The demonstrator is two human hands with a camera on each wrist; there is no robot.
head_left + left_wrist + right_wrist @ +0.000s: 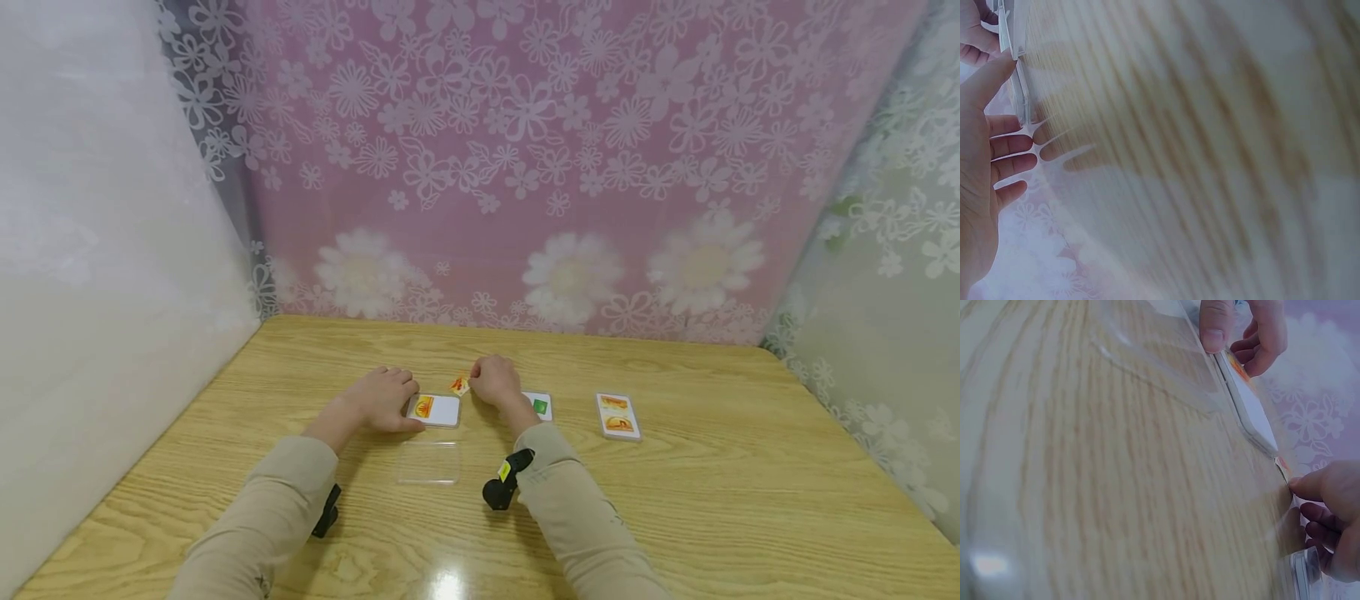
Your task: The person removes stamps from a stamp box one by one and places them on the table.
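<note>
Case (442, 411) and desk (735, 500): case lies on the wood-grained desk, orange picture at its left end, white at its right.
Curtain (480, 125): pink, floral, behind the desk.
Sleeves (262, 504): beige, a black device (498, 493) at the right wrist.
Left hand (385, 400): grip clamped on the case's left end, thumb at the near edge.
Right hand (495, 382): grip clamped by the fingertips on the piece (459, 385).
Clear cover (427, 463): on the desk, nearer the person than the case, just apart from it.
Two-picture case (618, 417): orange images, to the right, well apart from both hands.
Green-marked case (539, 407): partly hidden by the right hand's wrist.
Piece: orange and yellow, just beyond the case's far right corner; cannot tell whether it touches the desk.
</note>
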